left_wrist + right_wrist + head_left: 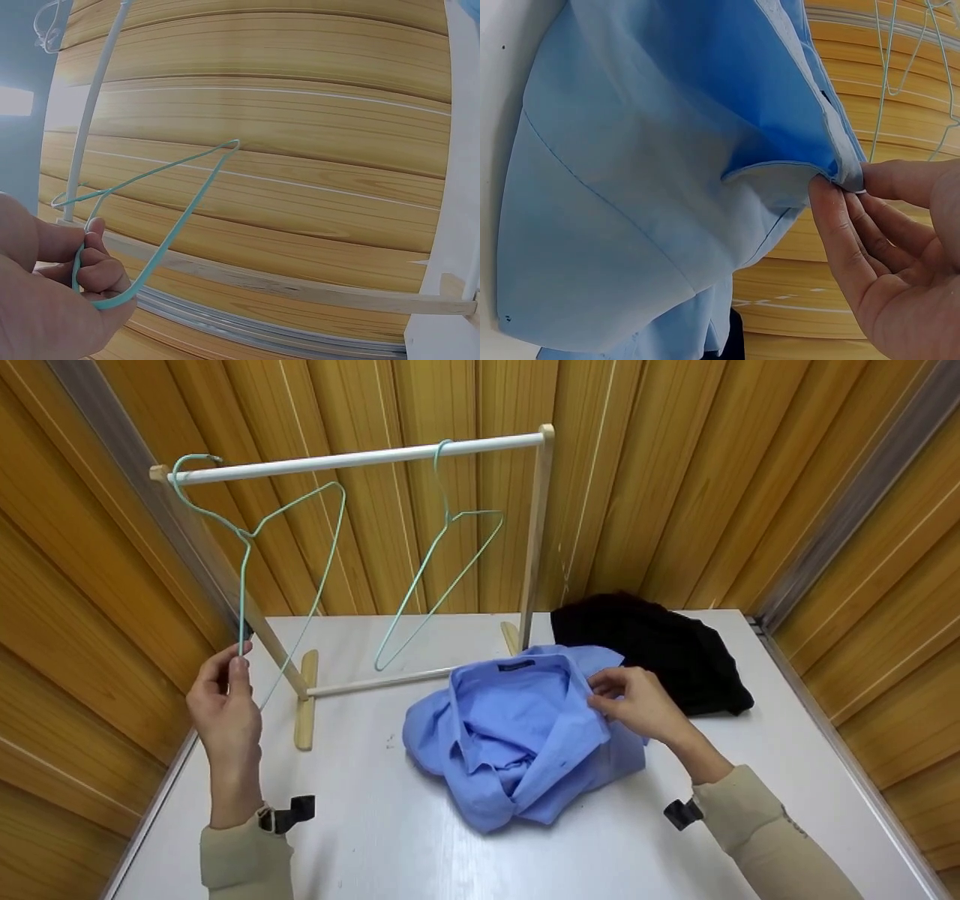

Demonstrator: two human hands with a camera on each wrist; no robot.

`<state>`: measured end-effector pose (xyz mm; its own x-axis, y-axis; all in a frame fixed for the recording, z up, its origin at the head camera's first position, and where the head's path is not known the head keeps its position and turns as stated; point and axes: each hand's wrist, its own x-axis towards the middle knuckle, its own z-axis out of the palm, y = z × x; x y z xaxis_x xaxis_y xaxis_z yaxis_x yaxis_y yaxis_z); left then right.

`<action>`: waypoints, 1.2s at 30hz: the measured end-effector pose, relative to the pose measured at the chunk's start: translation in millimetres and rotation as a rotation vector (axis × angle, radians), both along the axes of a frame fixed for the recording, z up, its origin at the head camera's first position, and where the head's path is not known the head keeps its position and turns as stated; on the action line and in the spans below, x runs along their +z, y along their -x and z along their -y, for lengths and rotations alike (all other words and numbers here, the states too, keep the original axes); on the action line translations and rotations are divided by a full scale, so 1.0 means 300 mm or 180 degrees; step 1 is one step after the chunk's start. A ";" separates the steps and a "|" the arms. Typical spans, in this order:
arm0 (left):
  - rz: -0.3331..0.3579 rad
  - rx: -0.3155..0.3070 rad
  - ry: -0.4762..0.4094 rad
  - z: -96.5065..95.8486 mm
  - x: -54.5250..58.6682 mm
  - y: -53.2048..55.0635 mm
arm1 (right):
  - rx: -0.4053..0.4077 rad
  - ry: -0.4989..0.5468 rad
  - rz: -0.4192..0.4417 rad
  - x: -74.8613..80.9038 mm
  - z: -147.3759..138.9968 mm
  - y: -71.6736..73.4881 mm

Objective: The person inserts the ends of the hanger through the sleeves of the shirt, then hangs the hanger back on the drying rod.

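My left hand [229, 709] grips one arm of a mint-green wire hanger [246, 577] at the left end of the rack. In the left wrist view the fingers curl round the hanger [176, 229], and its hook overlaps the white rail [88, 120]. A blue collared shirt [517, 735] lies bunched on the table with its neck opening facing up and a dark label inside the collar. My right hand [637, 705] pinches the right side of that collar. Seen from the right wrist, thumb and fingertips [829, 202] press the folded edge of the shirt [645, 195].
A second mint-green hanger [420, 577] hangs toward the right of the rail [360, 457]. The rack's wooden post [536, 540] rises behind the shirt. A black garment [652, 652] lies at the back right of the white table [360, 832]. Wood-patterned panels [675, 472] enclose the back and sides.
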<state>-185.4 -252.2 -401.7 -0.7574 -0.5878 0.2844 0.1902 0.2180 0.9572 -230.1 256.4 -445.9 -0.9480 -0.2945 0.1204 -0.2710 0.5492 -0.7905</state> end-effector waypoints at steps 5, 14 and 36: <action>0.0057 0.0000 -0.0016 -0.003 -0.003 -0.005 | -0.0007 -0.0002 -0.0008 -0.003 -0.002 0.000; -0.0075 -0.0080 0.0099 -0.006 -0.016 -0.025 | -0.0045 -0.0057 -0.0016 -0.006 -0.001 -0.005; -0.0334 -0.0215 0.0304 -0.004 -0.044 -0.034 | -0.0035 -0.0062 -0.0006 -0.008 -0.010 -0.003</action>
